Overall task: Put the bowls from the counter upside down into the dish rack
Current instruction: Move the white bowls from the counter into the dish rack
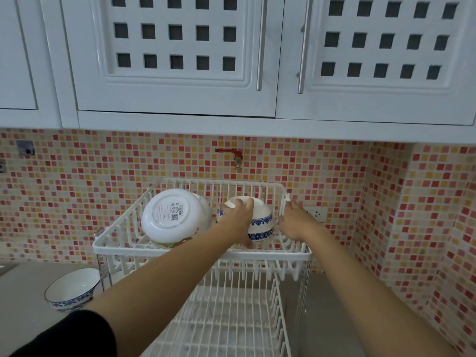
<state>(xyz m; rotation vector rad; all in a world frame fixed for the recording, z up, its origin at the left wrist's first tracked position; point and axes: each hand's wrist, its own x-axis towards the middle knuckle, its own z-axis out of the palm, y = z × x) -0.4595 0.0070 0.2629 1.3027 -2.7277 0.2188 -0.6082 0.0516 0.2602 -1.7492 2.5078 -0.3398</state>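
White wire dish rack (164, 249) is holding a large upturned bowl (171, 217) beside the blue-patterned bowl (258, 219), which the left hand (238, 219) is gripping upside down. Right hand (293, 220) is clasping the rack's side; another bowl (72, 289) is sitting upright on the counter (23, 292).

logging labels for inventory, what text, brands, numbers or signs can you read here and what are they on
No text here can be read.
Sticker label on the base of the large white bowl in the dish rack: lines of print, a round mark, a QR code and a barcode, all too small and blurred to read.
Blue-patterned bowls, cabinets, tiles: no text visible.
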